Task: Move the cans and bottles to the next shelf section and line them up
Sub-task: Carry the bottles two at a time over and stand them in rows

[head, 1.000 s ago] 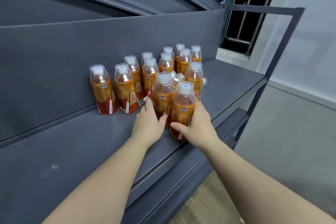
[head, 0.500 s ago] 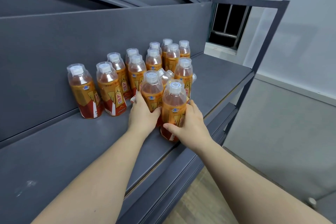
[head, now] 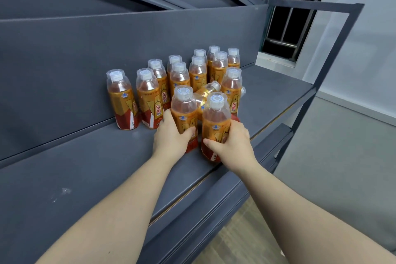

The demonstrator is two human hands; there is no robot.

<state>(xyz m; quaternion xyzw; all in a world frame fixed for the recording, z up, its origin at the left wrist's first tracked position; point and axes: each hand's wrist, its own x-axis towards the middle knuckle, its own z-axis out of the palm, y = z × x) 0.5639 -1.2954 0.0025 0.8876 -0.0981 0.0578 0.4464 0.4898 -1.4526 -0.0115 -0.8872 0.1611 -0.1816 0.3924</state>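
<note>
Gripping one bottle apiece, the hands differ a little from a second ago: the left hand [head: 171,135], which then lay flat alongside, now curls round the left front bottle [head: 183,111], thumb across the label. The right hand [head: 231,143] still clasps the right front bottle [head: 215,118]. Both bottles stand on the shelf [head: 85,178], long axes vertical, caps up. Just beyond the hands a tipped bottle [head: 206,92] lies on its side, its cap pointing away and rightward. The other bottles [head: 198,68] stand upright farther beyond, and two bottles [head: 121,96] stand left of the left hand.
</note>
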